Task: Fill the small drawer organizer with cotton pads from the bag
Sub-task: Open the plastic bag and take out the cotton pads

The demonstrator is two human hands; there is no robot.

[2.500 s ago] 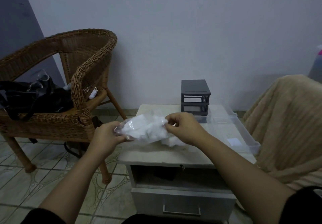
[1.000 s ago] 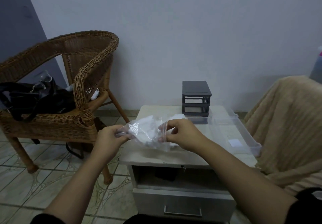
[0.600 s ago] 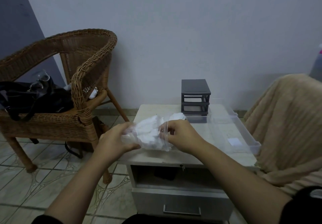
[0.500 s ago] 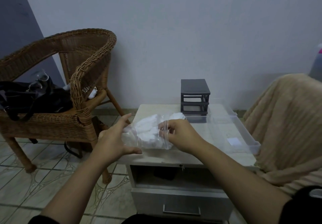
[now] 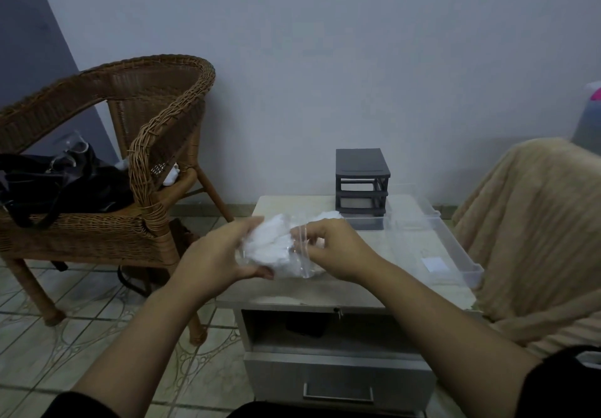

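The fingers (image 5: pixel 305 231) of our right hand (image 5: pixel 338 252) pinch one edge of the clear bag (image 5: pixel 292 269) of cotton pads (image 5: pixel 266 243), our left hand (image 5: pixel 214 258) grips its other end, above the cabinet (image 5: pixel 374 289) in front of the drawer organizer (image 5: pixel 362 182).

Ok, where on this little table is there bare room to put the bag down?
Bare tabletop shows at the back left, between the table's left edge and the drawer organizer, and along the front edge under the bag. The right side is crowded by the clear tray.
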